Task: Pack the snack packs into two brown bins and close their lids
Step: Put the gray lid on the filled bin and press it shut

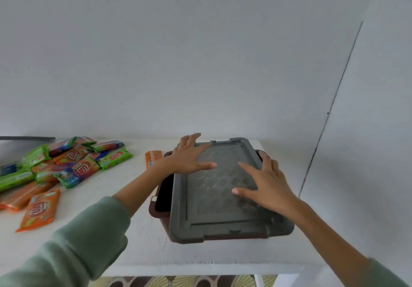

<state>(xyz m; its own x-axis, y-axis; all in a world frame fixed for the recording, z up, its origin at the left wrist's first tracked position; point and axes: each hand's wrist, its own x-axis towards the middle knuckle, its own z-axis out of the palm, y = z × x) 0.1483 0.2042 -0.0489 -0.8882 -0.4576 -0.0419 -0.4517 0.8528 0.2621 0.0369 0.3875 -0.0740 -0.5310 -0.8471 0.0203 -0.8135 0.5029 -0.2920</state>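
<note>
The lid [220,211] is seeming stiff and light; I am pressing my left hand [189,159] and right hand [269,188] flat, fingers straight, near its edges.

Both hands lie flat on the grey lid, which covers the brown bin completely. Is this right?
No. The head view shows the grey lid offset rightward, leaving the brown bin open along its left side. The left hand and right hand lie flat on it.
</note>
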